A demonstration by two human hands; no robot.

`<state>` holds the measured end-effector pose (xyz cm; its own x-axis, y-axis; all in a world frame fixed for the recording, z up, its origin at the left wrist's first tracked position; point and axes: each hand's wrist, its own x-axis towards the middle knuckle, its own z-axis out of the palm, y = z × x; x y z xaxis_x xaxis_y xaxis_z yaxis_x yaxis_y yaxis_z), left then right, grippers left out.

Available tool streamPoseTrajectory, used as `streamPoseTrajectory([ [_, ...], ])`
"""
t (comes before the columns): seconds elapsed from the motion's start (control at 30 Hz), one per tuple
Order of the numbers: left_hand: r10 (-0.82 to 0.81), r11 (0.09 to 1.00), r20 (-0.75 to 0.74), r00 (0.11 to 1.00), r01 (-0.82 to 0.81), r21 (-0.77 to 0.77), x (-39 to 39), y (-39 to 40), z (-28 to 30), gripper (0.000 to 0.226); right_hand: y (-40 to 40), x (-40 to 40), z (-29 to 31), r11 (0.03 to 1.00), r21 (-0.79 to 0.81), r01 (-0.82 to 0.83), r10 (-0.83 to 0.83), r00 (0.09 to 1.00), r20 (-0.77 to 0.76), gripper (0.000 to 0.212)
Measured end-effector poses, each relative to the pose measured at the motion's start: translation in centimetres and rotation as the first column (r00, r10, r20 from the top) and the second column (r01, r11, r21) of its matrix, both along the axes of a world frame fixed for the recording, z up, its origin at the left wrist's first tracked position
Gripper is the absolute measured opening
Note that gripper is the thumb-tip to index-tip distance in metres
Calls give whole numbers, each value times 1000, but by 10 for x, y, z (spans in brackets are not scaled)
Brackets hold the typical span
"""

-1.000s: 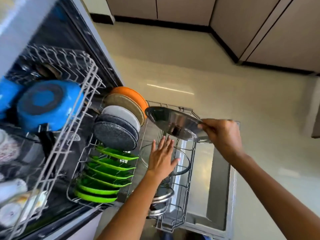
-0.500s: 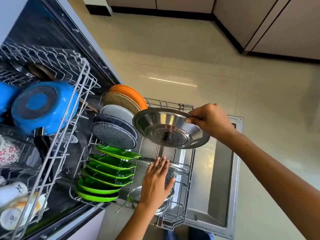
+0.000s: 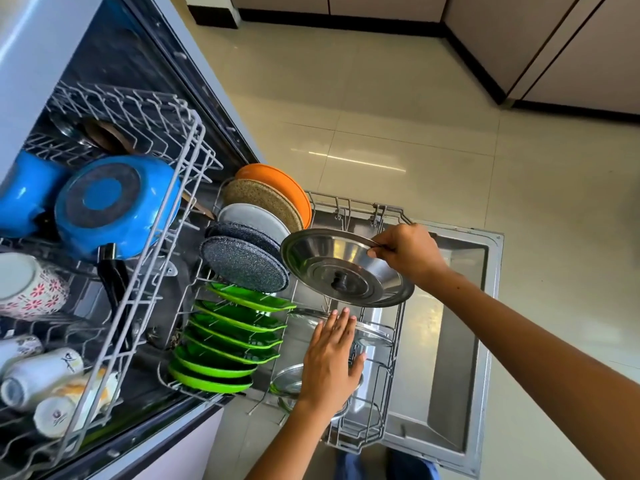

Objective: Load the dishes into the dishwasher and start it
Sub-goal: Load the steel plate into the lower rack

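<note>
My right hand (image 3: 408,252) pinches the rim of a steel lid (image 3: 343,268), underside and knob facing me, tilted above the right half of the lower rack (image 3: 391,344). My left hand (image 3: 330,358) lies flat with straight fingers on glass and steel lids (image 3: 372,336) lying in that rack. In the rack's left half stand several green plates (image 3: 225,344), dark speckled plates (image 3: 242,266), a grey plate, a tan plate and an orange plate (image 3: 277,188). The dishwasher door (image 3: 460,341) hangs open under the rack.
The upper rack (image 3: 149,237) is pulled out at left and holds two blue pots (image 3: 114,202), a flowered bowl (image 3: 31,289) and several mugs (image 3: 41,375). Tiled floor (image 3: 433,140) stretches beyond, with cabinets (image 3: 519,39) along the far wall.
My right hand has tilted the steel lid so its underside faces me and lowered it closer to the rack. My left hand has slid back toward me over the lids in the rack.
</note>
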<state>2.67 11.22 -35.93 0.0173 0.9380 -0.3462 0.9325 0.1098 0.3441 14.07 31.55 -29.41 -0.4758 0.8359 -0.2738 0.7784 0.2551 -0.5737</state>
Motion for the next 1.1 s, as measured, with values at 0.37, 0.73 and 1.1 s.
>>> streamPoseTrajectory([
  [0.37,-10,999,-15,1000,11,43,-1,-4,-7,67,1,3,13,994,103,-28,25,999,29,15],
  [0.73,-40,997,-17,999,39,-67,0,0,3,79,-3,-4,5,997,73,-22,18,998,53,15],
  [1.1,-44,996,-7,999,43,-83,-2,1,6,78,0,-3,9,989,150,-20,13,999,47,15],
])
